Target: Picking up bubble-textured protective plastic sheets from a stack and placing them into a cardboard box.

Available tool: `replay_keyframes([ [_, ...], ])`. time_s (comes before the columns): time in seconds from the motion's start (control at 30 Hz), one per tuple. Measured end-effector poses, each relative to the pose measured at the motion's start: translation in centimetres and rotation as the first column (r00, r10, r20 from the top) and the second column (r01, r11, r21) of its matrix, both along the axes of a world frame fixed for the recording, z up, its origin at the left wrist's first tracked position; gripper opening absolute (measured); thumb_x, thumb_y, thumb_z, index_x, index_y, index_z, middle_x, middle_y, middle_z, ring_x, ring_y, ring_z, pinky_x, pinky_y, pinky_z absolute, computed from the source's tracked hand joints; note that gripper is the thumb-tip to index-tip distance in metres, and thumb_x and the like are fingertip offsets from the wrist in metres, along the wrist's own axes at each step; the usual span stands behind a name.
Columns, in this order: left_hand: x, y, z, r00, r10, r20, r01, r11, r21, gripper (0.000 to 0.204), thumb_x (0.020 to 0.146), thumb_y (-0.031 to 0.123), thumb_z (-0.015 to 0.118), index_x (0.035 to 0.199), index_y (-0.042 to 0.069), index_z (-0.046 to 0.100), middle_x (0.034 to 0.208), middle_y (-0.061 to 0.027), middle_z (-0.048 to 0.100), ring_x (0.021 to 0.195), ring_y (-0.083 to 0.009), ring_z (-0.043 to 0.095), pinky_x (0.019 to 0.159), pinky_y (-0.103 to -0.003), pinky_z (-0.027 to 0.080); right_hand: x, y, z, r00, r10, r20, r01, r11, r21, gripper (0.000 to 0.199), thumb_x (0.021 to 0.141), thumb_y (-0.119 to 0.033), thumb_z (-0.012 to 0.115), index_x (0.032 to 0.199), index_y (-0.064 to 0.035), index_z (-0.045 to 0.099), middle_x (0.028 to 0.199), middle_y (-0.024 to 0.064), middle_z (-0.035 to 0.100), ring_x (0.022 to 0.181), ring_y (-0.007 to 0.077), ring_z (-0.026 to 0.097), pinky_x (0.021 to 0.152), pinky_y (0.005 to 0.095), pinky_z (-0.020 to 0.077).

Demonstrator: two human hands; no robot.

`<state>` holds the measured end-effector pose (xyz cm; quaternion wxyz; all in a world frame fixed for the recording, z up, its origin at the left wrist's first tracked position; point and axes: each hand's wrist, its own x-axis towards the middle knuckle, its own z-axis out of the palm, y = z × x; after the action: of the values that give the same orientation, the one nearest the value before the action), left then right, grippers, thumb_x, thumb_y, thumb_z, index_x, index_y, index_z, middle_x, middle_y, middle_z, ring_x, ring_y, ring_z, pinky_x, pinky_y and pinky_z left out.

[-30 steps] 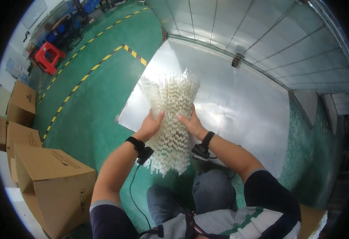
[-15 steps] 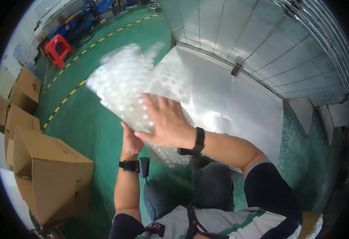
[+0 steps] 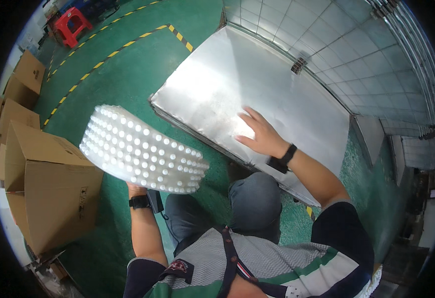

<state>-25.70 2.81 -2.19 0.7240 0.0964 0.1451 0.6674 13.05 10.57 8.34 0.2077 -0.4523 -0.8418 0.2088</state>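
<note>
A curved stack of translucent sheets [image 3: 143, 149] covered in rows of round white bumps hangs in the air to the left. My left hand [image 3: 136, 189] holds it from beneath at its near edge; most of that hand's fingers are hidden by the stack. Over the silvery metal sheet [image 3: 297, 109] is my right hand [image 3: 262, 134], with fingers apart and nothing in them. Whether its fingertips touch the metal I cannot tell.
Brown cardboard boxes [image 3: 63, 198] line the left side. A wire mesh rack [image 3: 337, 54] rises along the far right of the metal sheet. A red stool [image 3: 72, 27] stands far left. Yellow-black tape [image 3: 128, 43] marks the green floor.
My right hand has come off the bumpy stack and moved right, over the metal. My left hand has carried the stack left and nearer, and its white bumps now show sharply.
</note>
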Motion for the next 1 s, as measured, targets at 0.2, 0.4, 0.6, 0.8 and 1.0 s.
replay_keyframes([
  [0.2, 1.7, -2.1, -0.6, 1.0, 0.012, -0.02, -0.013, 0.999, -0.05, 0.063, 0.091, 0.052, 0.03, 0.135, 0.007, 0.032, 0.136, -0.0113, 0.038, 0.12, -0.0281, 0.041, 0.1, -0.045, 0.034, 8.8, -11.1, -12.1, 0.71, -0.068, 0.701, 0.142, 0.989, -0.048, 0.072, 0.078, -0.027, 0.061, 0.136, -0.0014, 0.026, 0.141, 0.0219, 0.023, 0.13, 0.0387, 0.024, 0.101, 0.0573, 0.0234],
  [0.4, 4.6, -2.6, -0.8, 0.999, -0.008, -0.042, 0.004, 0.994, -0.109, 0.063, 0.091, 0.052, 0.031, 0.134, 0.007, 0.032, 0.135, -0.0113, 0.038, 0.119, -0.028, 0.041, 0.1, -0.045, 0.034, 8.8, -12.0, -9.7, 0.754, -0.084, 0.652, 0.093, 0.995, 0.022, 0.058, 0.081, -0.015, 0.053, 0.133, -0.002, 0.031, 0.139, 0.02, 0.028, 0.128, 0.0375, 0.027, 0.1, 0.0581, 0.0241],
  [0.6, 4.4, -2.1, -1.6, 0.997, -0.054, -0.047, 0.047, 0.988, -0.145, 0.062, 0.091, 0.052, 0.031, 0.134, 0.007, 0.033, 0.135, -0.0112, 0.038, 0.119, -0.028, 0.041, 0.1, -0.045, 0.035, 12.7, -10.1, 6.1, 0.798, -0.239, 0.553, 0.021, 0.928, 0.371, 0.041, 0.073, -0.007, 0.052, 0.114, -0.0012, 0.051, 0.11, 0.0151, 0.056, 0.1, 0.0298, 0.054, 0.086, 0.042, 0.0437],
  [0.8, 4.5, -1.1, -1.4, 0.986, -0.155, -0.059, 0.146, 0.98, -0.135, 0.062, 0.091, 0.052, 0.031, 0.134, 0.007, 0.033, 0.135, -0.0111, 0.038, 0.119, -0.0279, 0.041, 0.1, -0.045, 0.035, 22.9, -0.5, 25.4, 0.482, -0.859, 0.17, 0.096, 0.244, 0.965, 0.031, 0.084, -0.011, 0.054, 0.112, 0.0017, 0.053, 0.108, 0.022, 0.056, 0.097, 0.0372, 0.054, 0.083, 0.0412, 0.0447],
  [1.0, 4.9, -2.8, -1.2, 0.993, -0.093, -0.066, 0.083, 0.985, -0.149, 0.062, 0.091, 0.052, 0.032, 0.134, 0.007, 0.033, 0.135, -0.0111, 0.039, 0.119, -0.0279, 0.041, 0.1, -0.045, 0.035, 15.7, -1.1, 6.7, 0.904, -0.404, 0.141, 0.322, 0.86, 0.396, 0.055, 0.076, -0.02, 0.066, 0.125, -0.0032, 0.046, 0.126, 0.018, 0.048, 0.12, 0.032, 0.042, 0.102, 0.0404, 0.0313],
])
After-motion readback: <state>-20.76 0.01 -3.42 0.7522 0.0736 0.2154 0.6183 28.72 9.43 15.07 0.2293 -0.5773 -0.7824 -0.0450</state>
